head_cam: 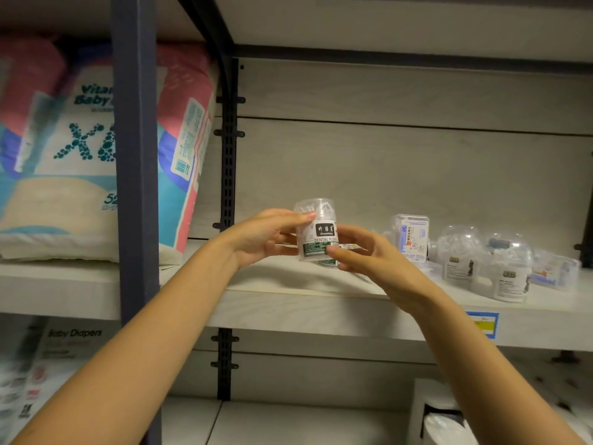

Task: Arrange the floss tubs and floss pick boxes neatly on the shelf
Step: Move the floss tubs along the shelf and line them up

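Observation:
A clear floss tub [316, 231] with a green and black "DENTAL FLOSS" label is held upright just above the pale shelf [288, 303]. My left hand [269, 236] grips its left side, and my right hand [362, 252] grips its lower right. Further right on the shelf stands a floss pick box [412, 237] with a blue and white label. Beside it are two clear dome-topped floss tubs [457, 253] [510, 268]. Another clear floss pick box [555, 273] lies flat at the far right.
A dark shelf post [134, 155] rises at the left, with large baby diaper packs [80, 149] behind it on the neighbouring shelf. A slotted black upright [228, 149] marks the back left corner. A blue and yellow price tag [483, 324] is on the shelf's front edge.

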A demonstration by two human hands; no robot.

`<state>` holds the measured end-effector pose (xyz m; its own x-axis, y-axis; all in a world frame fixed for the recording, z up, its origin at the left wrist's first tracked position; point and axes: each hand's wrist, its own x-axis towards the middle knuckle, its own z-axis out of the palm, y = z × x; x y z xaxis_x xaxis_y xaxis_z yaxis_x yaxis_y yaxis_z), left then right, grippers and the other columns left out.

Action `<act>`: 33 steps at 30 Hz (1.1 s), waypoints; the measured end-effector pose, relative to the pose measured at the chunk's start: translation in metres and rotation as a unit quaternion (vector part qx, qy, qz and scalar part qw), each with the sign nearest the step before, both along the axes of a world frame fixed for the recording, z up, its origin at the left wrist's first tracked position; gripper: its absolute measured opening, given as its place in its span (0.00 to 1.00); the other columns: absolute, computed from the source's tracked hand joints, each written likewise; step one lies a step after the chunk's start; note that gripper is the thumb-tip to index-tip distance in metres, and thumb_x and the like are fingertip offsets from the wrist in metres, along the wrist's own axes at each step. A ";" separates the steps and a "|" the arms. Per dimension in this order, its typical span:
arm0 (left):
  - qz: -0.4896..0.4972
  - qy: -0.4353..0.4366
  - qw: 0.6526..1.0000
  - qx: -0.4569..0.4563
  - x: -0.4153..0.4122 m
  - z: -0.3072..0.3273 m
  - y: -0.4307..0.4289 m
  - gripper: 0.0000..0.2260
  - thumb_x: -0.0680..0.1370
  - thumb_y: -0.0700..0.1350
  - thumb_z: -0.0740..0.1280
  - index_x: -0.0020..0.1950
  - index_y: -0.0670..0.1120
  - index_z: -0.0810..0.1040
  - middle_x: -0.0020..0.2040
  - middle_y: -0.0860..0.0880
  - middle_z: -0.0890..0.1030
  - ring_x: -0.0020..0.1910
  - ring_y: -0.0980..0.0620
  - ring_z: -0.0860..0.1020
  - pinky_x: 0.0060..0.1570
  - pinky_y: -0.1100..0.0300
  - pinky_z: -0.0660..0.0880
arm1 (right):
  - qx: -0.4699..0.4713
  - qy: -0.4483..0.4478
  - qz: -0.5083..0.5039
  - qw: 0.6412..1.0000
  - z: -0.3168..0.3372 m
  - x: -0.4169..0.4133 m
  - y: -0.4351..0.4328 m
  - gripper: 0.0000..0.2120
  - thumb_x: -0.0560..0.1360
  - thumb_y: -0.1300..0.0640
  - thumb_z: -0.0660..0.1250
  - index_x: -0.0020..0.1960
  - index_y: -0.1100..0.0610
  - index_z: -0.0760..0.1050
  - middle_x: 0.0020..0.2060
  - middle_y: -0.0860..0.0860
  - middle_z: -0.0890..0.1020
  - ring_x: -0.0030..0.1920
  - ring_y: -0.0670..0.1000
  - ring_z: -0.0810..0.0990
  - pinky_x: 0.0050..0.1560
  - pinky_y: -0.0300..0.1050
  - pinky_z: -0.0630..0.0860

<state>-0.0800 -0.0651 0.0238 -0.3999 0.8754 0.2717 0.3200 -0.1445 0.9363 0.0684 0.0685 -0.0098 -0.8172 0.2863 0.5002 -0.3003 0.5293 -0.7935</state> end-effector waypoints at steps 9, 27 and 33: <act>0.021 0.049 0.997 0.054 0.030 -0.004 -0.008 0.18 0.73 0.47 0.67 0.60 0.41 0.76 0.55 0.45 0.82 0.54 0.51 0.81 0.52 0.59 0.79 | 0.030 0.038 -0.062 0.997 -0.007 0.017 -0.008 0.25 0.72 0.51 0.70 0.67 0.48 0.68 0.56 0.44 0.79 0.54 0.41 0.79 0.52 0.36 0.76; -0.009 0.122 0.986 0.113 0.220 -0.003 0.147 0.20 0.68 0.50 0.69 0.58 0.44 0.77 0.56 0.49 0.81 0.53 0.53 0.81 0.54 0.58 0.78 | 0.118 0.063 -0.144 0.981 -0.001 0.221 0.142 0.22 0.79 0.65 0.56 0.59 0.38 0.69 0.55 0.43 0.79 0.53 0.42 0.79 0.57 0.40 0.75; -0.005 0.101 0.990 0.103 0.284 -0.004 0.231 0.17 0.73 0.46 0.69 0.59 0.41 0.76 0.57 0.45 0.81 0.55 0.52 0.80 0.52 0.61 0.78 | 0.117 0.031 -0.133 0.984 0.013 0.293 0.219 0.20 0.78 0.67 0.55 0.60 0.45 0.72 0.55 0.42 0.79 0.53 0.42 0.79 0.51 0.31 0.75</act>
